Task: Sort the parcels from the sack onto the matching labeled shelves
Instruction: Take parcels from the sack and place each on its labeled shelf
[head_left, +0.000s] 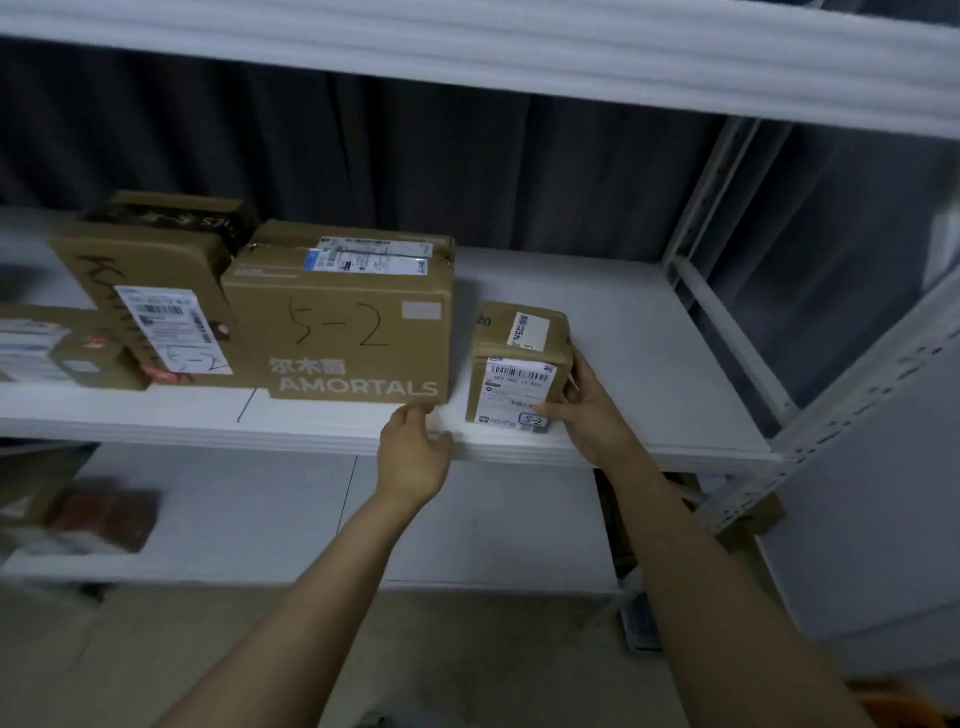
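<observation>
Parcel (519, 384): stood upright on the middle shelf (649, 364), near the front edge, just beside the AMORTALS box (343, 332), with a narrow gap left between them.
Step in hand: the set-down, judged all but finished; the base appears to be flat on the board.
Right hand (587, 415): the parcel is gripped from its right side, thumb laid across the front label (517, 387), fingers wrapped round the right edge.
Left hand (413, 457): nothing is held; the relaxed fingers are rested at the shelf lip, fingertips at the lower right corner of the AMORTALS box.
Match: "5-2" is handwritten large on the AMORTALS box, and a circled mark (532, 420) in the label's corner is read as the same, though it is blurred.
Looks: small brown cardboard, taped, a white barcode label on the front and a second sticker on top; the corners seem firm and square.
Next move: the grip is to be let go cleanly, perhaps after a nudge inward from the edge; the sack is not in view.
</observation>
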